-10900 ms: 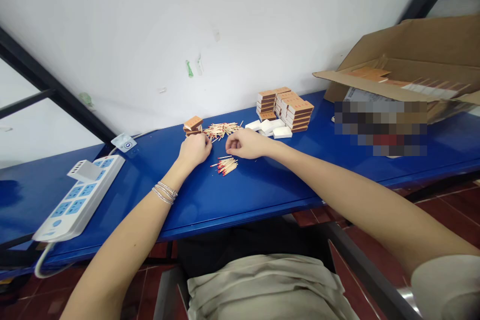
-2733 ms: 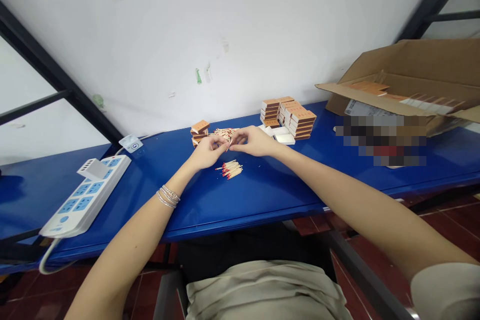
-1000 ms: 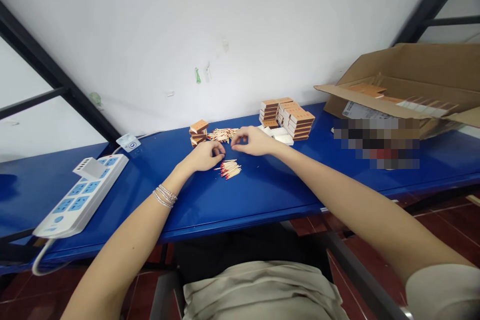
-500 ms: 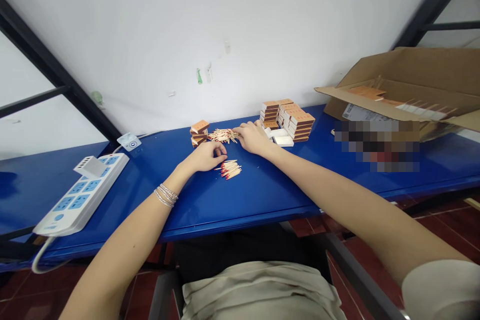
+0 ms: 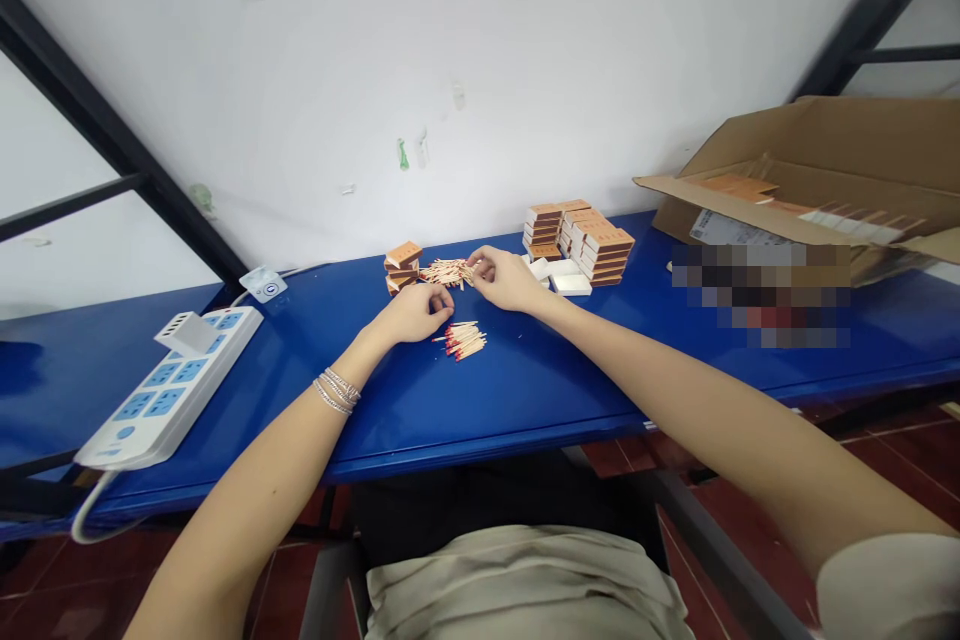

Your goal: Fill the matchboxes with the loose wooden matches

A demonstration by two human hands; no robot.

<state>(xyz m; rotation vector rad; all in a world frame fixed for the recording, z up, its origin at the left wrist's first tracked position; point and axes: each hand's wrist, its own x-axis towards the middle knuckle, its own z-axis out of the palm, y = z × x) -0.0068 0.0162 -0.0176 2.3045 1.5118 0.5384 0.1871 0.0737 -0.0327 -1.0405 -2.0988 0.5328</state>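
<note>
Red-tipped matches lie in a heap (image 5: pixel 444 271) toward the back of the blue table. A smaller bunch of matches (image 5: pixel 466 340) is nearer me, roughly side by side. My right hand (image 5: pixel 504 278) is at the right end of the heap, thumb and fingertips pinched on matches there. My left hand (image 5: pixel 416 312) rests between the heap and the small bunch, its fingers curled in toward the thumb; whether anything is inside cannot be made out. Just behind it stands a short stack of matchboxes (image 5: pixel 403 265). White matchbox trays (image 5: pixel 570 284) lie to the right of my right hand.
Stacked matchboxes (image 5: pixel 606 250) stand against the wall at the back right. Farther right is an open cardboard box (image 5: pixel 795 150) with a blurred patch before it. A white power strip (image 5: pixel 176 390) lies at the left of the blue table (image 5: pixel 510 410).
My right hand's fingers have drawn closer together at the heap's right end. My left hand has hardly moved. The whole view has shifted slightly.
</note>
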